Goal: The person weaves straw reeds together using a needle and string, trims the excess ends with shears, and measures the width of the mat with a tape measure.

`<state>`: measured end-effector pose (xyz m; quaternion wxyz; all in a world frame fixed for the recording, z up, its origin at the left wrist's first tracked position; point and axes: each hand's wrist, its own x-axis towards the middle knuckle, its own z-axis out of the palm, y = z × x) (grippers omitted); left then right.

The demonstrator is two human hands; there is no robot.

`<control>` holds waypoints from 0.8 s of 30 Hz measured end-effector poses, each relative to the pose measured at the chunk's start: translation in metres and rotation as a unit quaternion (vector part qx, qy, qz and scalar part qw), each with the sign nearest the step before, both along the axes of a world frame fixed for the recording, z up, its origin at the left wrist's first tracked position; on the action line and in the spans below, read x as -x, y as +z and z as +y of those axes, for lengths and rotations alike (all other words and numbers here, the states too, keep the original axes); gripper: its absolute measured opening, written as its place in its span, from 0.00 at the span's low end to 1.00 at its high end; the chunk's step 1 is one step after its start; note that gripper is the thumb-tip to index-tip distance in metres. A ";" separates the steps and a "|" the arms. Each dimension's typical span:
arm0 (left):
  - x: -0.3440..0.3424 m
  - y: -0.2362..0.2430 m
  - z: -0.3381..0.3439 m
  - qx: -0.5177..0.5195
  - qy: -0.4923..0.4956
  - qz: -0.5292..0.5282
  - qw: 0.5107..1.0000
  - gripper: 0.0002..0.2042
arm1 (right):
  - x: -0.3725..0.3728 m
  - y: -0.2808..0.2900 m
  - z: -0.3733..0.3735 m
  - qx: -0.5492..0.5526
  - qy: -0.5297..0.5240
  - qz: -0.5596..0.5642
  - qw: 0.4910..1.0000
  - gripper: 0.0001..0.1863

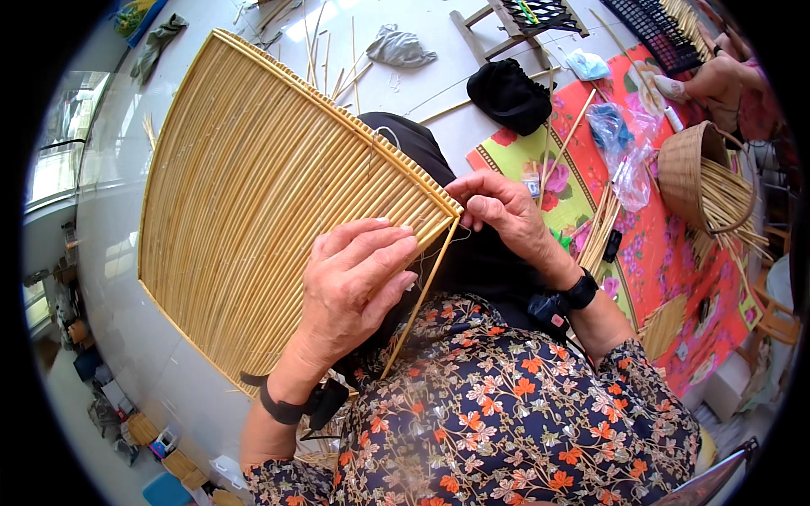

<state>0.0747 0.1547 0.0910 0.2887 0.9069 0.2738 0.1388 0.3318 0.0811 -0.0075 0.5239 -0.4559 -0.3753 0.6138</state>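
Panel of slender yellow stalks stands as the landmark, fanning away to the left, its narrow corner meeting the right hand. Its bound edge runs from that corner to the far left; the stalks lie across this edge, slanting toward the person. The right hand is nearer the corner, just off the panel's right end, fingers curled and thumb close to them; I cannot tell whether they pinch anything. The left hand is partly closed on the panel just left of the corner, fingers over its face. A loose stalk slants from the corner toward the person's body.
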 end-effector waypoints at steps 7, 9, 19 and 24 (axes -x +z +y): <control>-0.026 -0.003 0.017 -0.082 -0.020 -0.031 0.996 0.15 | 0.012 0.012 -0.008 0.013 -0.051 -0.064 0.997 0.13; -0.038 -0.002 0.022 -0.084 -0.016 -0.038 0.996 0.17 | 0.013 0.015 -0.009 0.013 -0.051 -0.072 0.996 0.13; -0.054 -0.013 0.031 -0.041 -0.010 -0.022 0.999 0.12 | 0.028 0.036 -0.022 0.107 -0.015 -0.077 0.991 0.14; -0.055 -0.017 0.029 -0.040 0.000 -0.011 0.999 0.10 | 0.026 0.040 -0.019 0.169 0.013 0.010 0.985 0.12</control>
